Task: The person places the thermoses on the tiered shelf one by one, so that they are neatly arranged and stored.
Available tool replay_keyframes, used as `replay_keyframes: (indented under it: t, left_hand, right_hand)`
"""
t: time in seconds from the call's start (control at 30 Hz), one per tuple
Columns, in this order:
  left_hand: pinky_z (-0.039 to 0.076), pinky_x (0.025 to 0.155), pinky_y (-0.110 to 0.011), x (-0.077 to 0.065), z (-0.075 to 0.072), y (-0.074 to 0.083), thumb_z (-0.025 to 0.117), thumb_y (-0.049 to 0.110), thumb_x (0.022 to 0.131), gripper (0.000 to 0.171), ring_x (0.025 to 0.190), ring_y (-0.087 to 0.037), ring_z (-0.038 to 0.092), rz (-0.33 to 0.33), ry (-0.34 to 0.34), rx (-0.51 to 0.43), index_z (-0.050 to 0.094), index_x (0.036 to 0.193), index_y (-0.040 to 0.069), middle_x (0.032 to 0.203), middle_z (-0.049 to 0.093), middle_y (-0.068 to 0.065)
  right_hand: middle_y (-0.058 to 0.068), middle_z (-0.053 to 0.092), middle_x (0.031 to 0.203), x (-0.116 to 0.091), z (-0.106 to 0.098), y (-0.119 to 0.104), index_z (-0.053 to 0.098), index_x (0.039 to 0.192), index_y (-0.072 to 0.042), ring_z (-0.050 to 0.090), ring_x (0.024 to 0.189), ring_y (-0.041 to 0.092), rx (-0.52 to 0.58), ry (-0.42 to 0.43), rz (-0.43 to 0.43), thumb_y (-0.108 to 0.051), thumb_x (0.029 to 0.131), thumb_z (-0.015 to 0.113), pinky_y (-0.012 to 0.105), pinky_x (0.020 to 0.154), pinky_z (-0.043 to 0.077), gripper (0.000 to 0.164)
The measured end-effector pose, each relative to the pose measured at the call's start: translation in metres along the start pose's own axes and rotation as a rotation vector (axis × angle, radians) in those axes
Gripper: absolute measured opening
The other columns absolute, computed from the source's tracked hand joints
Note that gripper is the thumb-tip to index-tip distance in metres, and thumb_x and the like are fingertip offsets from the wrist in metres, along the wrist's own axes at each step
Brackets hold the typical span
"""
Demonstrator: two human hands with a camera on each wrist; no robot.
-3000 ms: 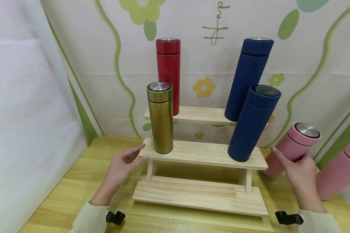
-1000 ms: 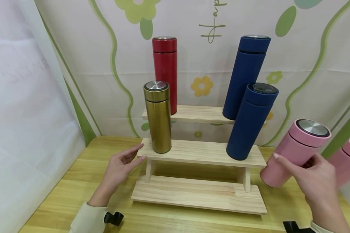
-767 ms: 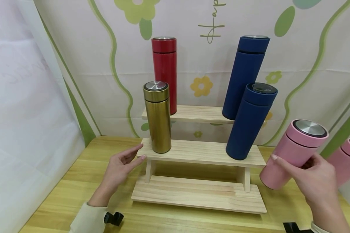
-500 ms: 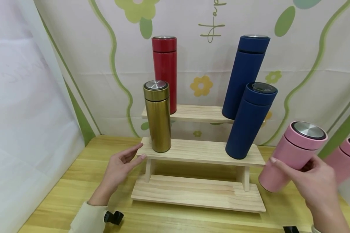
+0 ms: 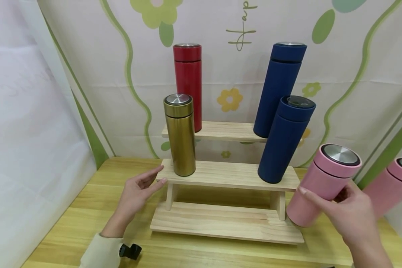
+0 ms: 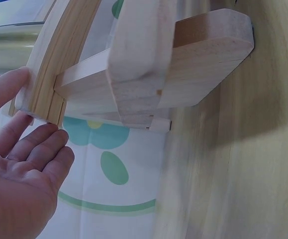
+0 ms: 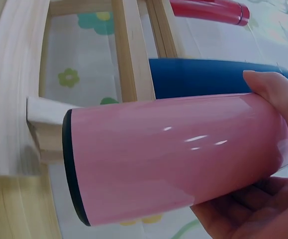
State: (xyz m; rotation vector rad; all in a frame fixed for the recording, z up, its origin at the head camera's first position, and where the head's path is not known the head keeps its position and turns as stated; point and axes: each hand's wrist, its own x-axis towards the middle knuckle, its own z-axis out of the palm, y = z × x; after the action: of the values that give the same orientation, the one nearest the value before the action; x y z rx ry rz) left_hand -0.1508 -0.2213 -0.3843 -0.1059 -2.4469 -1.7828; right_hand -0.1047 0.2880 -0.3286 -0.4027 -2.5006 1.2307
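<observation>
My right hand (image 5: 346,212) grips a pink thermos bottle (image 5: 316,190) with a steel-topped lid, thumb on the near side and fingers behind. The bottle is held beside the right end of the wooden tiered stand (image 5: 226,219); in the right wrist view its dark base (image 7: 75,169) comes close to a stand leg. My left hand (image 5: 135,195) touches the left end of the middle shelf with thumb and forefinger; its other fingers are relaxed and free in the left wrist view. On that shelf stand a gold bottle (image 5: 181,141) and a blue bottle (image 5: 284,145).
A red bottle (image 5: 189,82) and another blue bottle (image 5: 278,89) stand on the top shelf. A second pink bottle (image 5: 390,182) is behind my right hand. The bottom shelf (image 5: 221,223) is bare. A patterned cloth (image 5: 234,67) hangs behind the wooden table (image 5: 100,197).
The pink bottle, held in my right hand throughout, has come up and nearer, then left towards the stand's bottom shelf. My left hand has stayed at the middle shelf's end.
</observation>
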Motion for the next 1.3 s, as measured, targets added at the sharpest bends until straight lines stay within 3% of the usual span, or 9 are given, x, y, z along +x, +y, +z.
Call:
replay_keyframes:
  t: [0.23,0.6,0.9,1.3]
  left_hand:
    - [0.041,0.122,-0.038,0.000,-0.001,0.000,0.081,0.040,0.098,0.058,0.155,-0.019,0.047,0.007,0.005,-0.003,0.065,0.150,0.023,0.160,0.058,0.003]
    - [0.043,0.120,-0.030,-0.001,-0.004,0.003,0.081,0.041,0.098,0.058,0.155,-0.020,0.047,0.005,0.009,0.010,0.064,0.151,0.024,0.160,0.058,0.002]
    - [0.040,0.123,-0.043,-0.003,-0.004,0.006,0.080,0.039,0.099,0.055,0.155,-0.022,0.047,0.019,0.004,0.000,0.065,0.150,0.023,0.160,0.058,0.001]
    - [0.041,0.123,-0.040,-0.004,0.000,0.003,0.081,0.037,0.099,0.055,0.155,-0.023,0.046,0.019,0.000,-0.028,0.065,0.149,0.021,0.160,0.057,-0.001]
  right_hand:
    - [-0.025,0.066,0.094,-0.006,0.007,-0.007,0.065,0.133,-0.014,0.061,0.084,-0.001,-0.022,-0.054,-0.010,-0.048,0.081,0.095,0.016,0.066,0.052,0.069]
    - [-0.016,0.068,0.097,-0.015,0.019,-0.021,0.066,0.132,-0.015,0.058,0.086,0.006,-0.007,-0.105,-0.005,-0.049,0.083,0.094,0.018,0.067,0.049,0.066]
    - [0.001,0.072,0.115,-0.020,0.034,-0.034,0.064,0.136,-0.015,0.062,0.092,0.006,0.004,-0.174,-0.033,-0.052,0.083,0.093,0.018,0.071,0.052,0.070]
    - [0.009,0.072,0.132,-0.026,0.056,-0.045,0.064,0.139,-0.015,0.064,0.100,0.003,0.036,-0.278,-0.058,-0.049,0.081,0.095,0.017,0.081,0.054,0.074]
